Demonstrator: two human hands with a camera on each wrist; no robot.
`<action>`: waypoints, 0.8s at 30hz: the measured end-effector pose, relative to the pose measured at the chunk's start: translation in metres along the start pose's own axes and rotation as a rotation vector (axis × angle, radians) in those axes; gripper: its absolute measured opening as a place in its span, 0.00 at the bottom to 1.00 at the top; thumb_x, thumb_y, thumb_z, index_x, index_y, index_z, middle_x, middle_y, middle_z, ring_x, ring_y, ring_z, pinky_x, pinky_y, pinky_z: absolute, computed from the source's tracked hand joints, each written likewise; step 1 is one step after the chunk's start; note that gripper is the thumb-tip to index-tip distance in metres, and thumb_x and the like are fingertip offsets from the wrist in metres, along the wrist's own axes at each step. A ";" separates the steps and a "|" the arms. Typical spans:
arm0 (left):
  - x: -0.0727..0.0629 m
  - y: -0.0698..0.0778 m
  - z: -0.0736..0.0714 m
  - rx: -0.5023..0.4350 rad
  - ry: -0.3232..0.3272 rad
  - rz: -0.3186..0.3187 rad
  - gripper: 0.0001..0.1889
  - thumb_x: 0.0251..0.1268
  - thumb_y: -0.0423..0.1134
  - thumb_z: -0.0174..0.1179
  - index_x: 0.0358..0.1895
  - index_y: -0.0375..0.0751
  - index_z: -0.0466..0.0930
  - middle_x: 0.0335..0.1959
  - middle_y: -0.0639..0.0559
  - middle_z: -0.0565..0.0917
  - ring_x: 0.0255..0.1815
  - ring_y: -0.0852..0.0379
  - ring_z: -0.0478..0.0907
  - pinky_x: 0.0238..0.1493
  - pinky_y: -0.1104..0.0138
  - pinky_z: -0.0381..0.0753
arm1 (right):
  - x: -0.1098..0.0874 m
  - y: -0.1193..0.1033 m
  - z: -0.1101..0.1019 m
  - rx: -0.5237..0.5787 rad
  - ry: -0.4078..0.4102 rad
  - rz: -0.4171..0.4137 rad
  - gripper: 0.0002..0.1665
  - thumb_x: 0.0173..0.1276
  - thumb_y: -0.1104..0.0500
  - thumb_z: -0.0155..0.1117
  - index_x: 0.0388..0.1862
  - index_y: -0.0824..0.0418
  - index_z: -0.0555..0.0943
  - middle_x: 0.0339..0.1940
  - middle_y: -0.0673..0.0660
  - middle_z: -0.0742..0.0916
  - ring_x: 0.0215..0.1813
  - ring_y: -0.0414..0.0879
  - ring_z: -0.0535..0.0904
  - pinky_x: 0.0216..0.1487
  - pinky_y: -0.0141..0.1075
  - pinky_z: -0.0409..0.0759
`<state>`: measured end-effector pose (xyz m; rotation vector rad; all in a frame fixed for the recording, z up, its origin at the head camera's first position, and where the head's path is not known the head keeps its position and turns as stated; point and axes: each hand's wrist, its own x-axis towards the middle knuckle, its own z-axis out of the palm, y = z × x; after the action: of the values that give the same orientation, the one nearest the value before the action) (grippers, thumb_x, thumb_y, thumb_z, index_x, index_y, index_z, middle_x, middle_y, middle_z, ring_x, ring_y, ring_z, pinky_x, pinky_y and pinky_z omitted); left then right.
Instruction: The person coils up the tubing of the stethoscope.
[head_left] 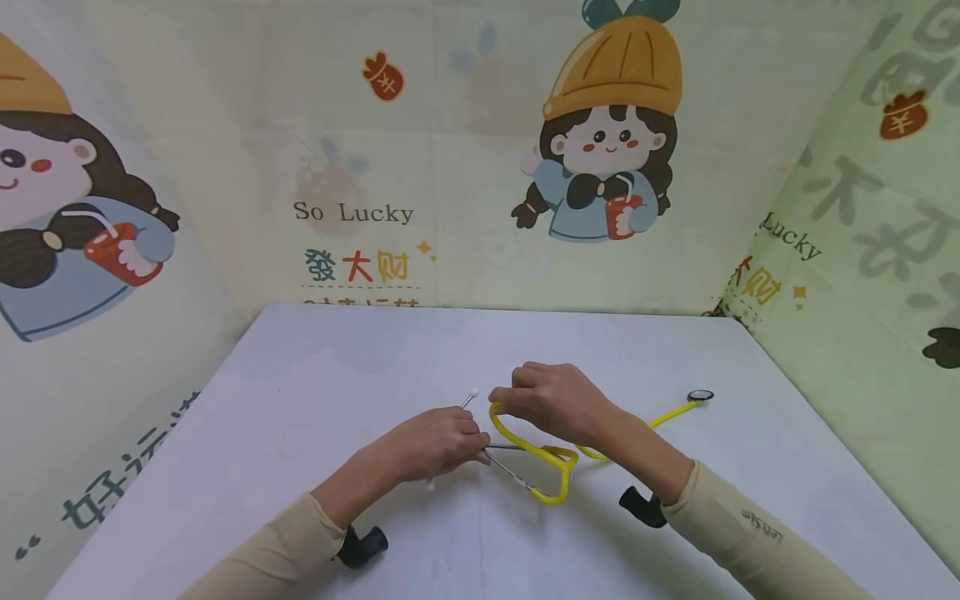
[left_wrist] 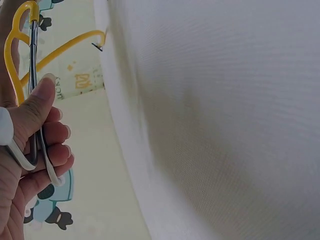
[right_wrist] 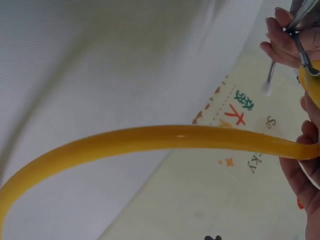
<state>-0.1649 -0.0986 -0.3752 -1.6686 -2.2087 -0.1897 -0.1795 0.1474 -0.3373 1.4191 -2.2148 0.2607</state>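
A stethoscope with yellow tubing point(head_left: 566, 482) is held over the white table by both hands. My left hand point(head_left: 442, 442) grips its metal ear tubes point(left_wrist: 33, 60) near the earpieces, thumb across them in the left wrist view. One white ear tip point(head_left: 474, 393) pokes out above that hand; another ear tip point(left_wrist: 56, 177) shows below the fingers. My right hand point(head_left: 555, 404) pinches the yellow tubing, which bends down from the fingertips toward the Y-shaped fork. Beyond the right forearm, the tubing runs out to the round chest piece point(head_left: 701, 396) at the right.
The white table point(head_left: 360, 350) has its far edge against a printed cloth backdrop point(head_left: 465, 167), with more printed cloth at both sides. A black wrist mount point(head_left: 362, 547) sits under the left wrist, and another black mount point(head_left: 643, 507) under the right.
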 end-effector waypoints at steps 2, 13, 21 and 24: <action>0.000 0.000 0.000 0.002 0.006 0.010 0.09 0.64 0.44 0.71 0.38 0.44 0.84 0.28 0.61 0.86 0.32 0.64 0.78 0.40 0.79 0.76 | -0.003 0.002 0.002 0.026 -0.001 0.020 0.14 0.58 0.57 0.81 0.42 0.46 0.88 0.24 0.44 0.78 0.27 0.36 0.72 0.25 0.22 0.67; 0.001 -0.001 0.000 -0.028 0.044 0.020 0.10 0.62 0.43 0.73 0.39 0.43 0.84 0.29 0.59 0.87 0.33 0.63 0.78 0.40 0.79 0.76 | -0.009 0.009 0.011 0.078 -0.021 0.064 0.14 0.58 0.58 0.81 0.43 0.49 0.90 0.22 0.44 0.78 0.24 0.35 0.68 0.24 0.21 0.65; 0.001 -0.002 0.001 -0.060 0.086 0.023 0.10 0.61 0.40 0.74 0.41 0.43 0.85 0.30 0.59 0.87 0.35 0.64 0.80 0.41 0.79 0.77 | -0.015 0.009 0.016 0.096 -0.085 0.137 0.13 0.63 0.55 0.77 0.47 0.52 0.90 0.22 0.45 0.80 0.24 0.35 0.69 0.25 0.22 0.67; 0.000 -0.003 0.001 -0.073 0.097 0.022 0.10 0.60 0.39 0.74 0.41 0.42 0.85 0.30 0.60 0.87 0.35 0.64 0.80 0.41 0.79 0.77 | -0.019 0.010 0.019 0.110 -0.084 0.152 0.12 0.63 0.56 0.77 0.46 0.53 0.90 0.21 0.45 0.79 0.23 0.35 0.68 0.25 0.23 0.66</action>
<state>-0.1676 -0.0987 -0.3762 -1.6836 -2.1351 -0.3417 -0.1879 0.1588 -0.3625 1.3417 -2.4144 0.3869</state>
